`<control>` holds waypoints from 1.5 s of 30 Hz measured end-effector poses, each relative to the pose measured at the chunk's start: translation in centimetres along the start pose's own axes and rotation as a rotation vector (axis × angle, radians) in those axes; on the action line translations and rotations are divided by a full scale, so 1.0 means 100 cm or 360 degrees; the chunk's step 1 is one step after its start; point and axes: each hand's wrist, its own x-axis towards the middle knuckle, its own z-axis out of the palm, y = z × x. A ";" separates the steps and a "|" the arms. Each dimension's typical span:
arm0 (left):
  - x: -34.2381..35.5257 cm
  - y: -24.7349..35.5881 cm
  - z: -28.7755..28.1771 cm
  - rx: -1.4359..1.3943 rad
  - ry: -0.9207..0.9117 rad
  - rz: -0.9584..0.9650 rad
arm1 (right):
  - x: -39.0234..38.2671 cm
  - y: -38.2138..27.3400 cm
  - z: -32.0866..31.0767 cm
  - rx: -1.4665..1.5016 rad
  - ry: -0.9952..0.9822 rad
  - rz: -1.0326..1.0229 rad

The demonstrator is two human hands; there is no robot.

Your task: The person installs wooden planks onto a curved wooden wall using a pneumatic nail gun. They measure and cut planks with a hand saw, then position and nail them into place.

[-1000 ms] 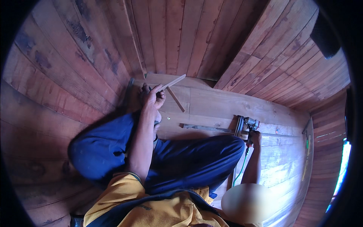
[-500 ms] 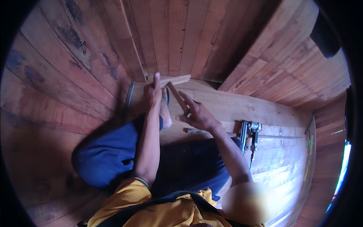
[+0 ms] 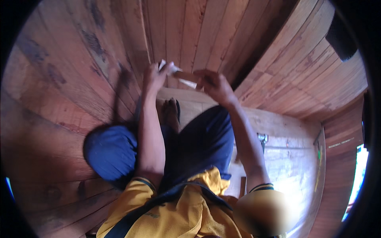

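Both hands are raised close together before the far plank wall. My left hand (image 3: 152,78) is closed around a pale strip of wood (image 3: 189,83), whose end pokes out past the fingers. A short brown wooden strip (image 3: 184,75) lies across it and spans the gap between the hands. My right hand (image 3: 214,85) grips the right end of the brown strip with bent fingers. The two strips overlap near my left fingertips; blur hides whether they touch.
Plank walls (image 3: 178,35) rise ahead and on both sides. Beyond my right forearm, part of a nail gun (image 3: 262,138) shows on the wooden floor (image 3: 281,158). My sandalled foot (image 3: 171,113) is below my hands. A dark object (image 3: 341,37) sits at the upper right.
Both hands have moved up and away from the floor with the strips. My right knee has come up, and my right arm and leg now cover most of the nail gun.
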 end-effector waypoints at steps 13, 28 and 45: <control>-0.044 0.006 -0.010 -0.0629 -0.0102 0.0389 | -0.050 0.063 0.029 0.1058 -0.0036 0.0266; -0.042 -0.069 0.061 -0.0917 0.0194 0.0119 | 0.005 0.090 0.077 0.0586 0.0126 0.0306; -0.040 -0.095 0.085 -0.1260 -0.0050 0.0136 | -0.012 0.164 0.095 0.0734 0.0275 0.0406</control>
